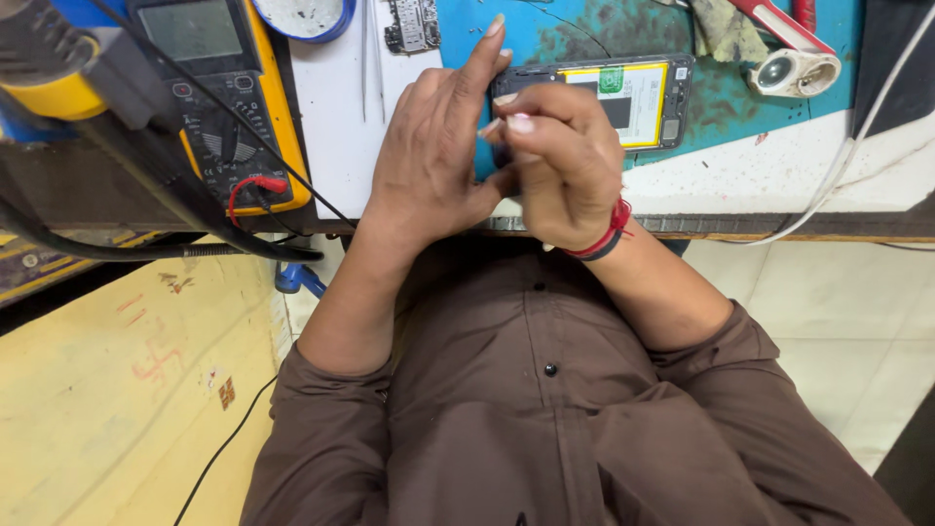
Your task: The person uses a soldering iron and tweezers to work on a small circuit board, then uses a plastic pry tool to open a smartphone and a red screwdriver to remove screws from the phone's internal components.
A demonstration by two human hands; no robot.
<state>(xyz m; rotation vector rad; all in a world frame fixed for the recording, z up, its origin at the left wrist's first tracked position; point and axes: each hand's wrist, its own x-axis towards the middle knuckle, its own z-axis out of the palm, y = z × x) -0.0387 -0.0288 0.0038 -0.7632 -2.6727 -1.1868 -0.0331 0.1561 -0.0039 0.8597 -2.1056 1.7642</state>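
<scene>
An opened phone [638,102] lies back-up on the teal mat [740,107], its back cover off and a yellow-edged battery showing. My left hand [429,161] grips the phone's left end, index finger stretched up over the edge and thumb below. My right hand [570,166], with a red thread band at the wrist, is curled tight against the same end, fingertips and nails pressed at the phone's near-left corner. Whether a small tool sits between those fingers is hidden.
A yellow multimeter [229,107] with a red plug and black leads stands at the left of the bench. Tweezers [366,58], a bare circuit board [412,24] and a blue-rimmed dish [304,15] lie behind my hands. A white round fitting [794,73] and a white cable [862,136] are at the right.
</scene>
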